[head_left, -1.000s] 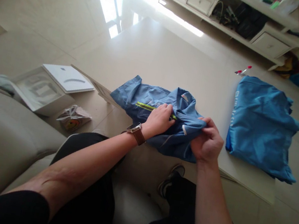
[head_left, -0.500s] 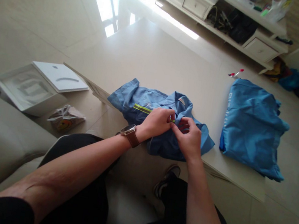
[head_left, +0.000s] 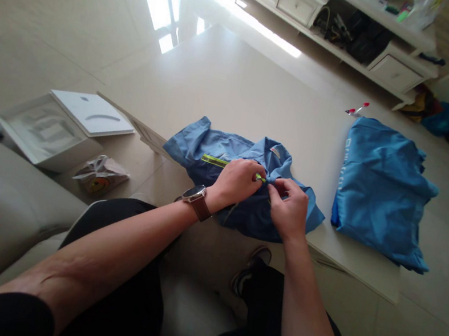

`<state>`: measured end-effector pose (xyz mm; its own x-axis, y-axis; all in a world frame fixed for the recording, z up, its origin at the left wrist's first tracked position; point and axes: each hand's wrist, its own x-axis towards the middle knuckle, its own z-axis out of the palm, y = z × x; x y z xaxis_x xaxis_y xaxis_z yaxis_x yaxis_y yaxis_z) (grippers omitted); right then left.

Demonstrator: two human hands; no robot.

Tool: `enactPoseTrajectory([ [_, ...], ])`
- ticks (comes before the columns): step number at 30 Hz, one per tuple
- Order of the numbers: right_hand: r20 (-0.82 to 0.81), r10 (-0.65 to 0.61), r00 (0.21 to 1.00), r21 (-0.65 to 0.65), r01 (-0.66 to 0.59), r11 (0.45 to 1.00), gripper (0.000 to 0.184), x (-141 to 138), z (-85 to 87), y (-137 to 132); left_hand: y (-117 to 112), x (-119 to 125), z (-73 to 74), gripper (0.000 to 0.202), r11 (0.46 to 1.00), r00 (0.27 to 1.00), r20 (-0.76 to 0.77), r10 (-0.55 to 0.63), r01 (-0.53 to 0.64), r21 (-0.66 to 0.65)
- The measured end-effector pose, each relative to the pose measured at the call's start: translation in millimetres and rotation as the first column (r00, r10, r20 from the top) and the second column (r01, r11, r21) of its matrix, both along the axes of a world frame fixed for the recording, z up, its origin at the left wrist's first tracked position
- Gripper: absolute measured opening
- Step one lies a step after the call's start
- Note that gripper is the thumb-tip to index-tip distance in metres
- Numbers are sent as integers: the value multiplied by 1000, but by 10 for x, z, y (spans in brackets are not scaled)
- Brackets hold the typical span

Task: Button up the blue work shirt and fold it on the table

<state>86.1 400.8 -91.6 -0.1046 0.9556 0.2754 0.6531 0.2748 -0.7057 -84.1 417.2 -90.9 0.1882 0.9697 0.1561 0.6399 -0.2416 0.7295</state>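
Note:
A blue work shirt (head_left: 210,151) with a yellow-green stripe lies crumpled at the near edge of a low pale table (head_left: 242,90). My left hand (head_left: 237,181), with a brown-strapped watch on its wrist, pinches the shirt's front just below the collar. My right hand (head_left: 289,208) pinches the cloth right beside it, fingertips nearly touching the left hand's. Both hands are closed on the fabric.
A second, brighter blue garment (head_left: 381,187) lies folded on the table's right side, with a red-capped pen (head_left: 356,110) beyond it. On the floor to the left stand a white open box (head_left: 48,131) and a small bag (head_left: 99,174). A white TV cabinet (head_left: 341,20) stands behind. Sofa at left.
My right hand has come in from the shirt's right edge to meet my left hand below the collar. In the last half second the hands barely moved.

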Motion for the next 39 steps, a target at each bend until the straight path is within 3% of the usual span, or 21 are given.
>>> enactPoseTrajectory([
  [7,31,10,999,23,-11,1000,9,24,-82,45,27,9,-47,22,999,996,92,-9,13,-35],
  [18,-24,-2,1000,-47,1,999,14,22,-146,50,43,-11,-76,19,989,971,239,-21,55,-136],
  [29,-70,-88,994,-140,78,987,24,-9,-152,58,40,-15,-79,21,983,975,219,-46,84,-166],
  [34,-56,-108,993,-132,99,986,20,-11,-141,50,51,-39,-84,20,981,975,212,-74,109,-161],
  [39,39,-206,978,-140,209,968,10,-18,-126,41,84,-40,-148,19,975,965,226,-130,166,-150],
])
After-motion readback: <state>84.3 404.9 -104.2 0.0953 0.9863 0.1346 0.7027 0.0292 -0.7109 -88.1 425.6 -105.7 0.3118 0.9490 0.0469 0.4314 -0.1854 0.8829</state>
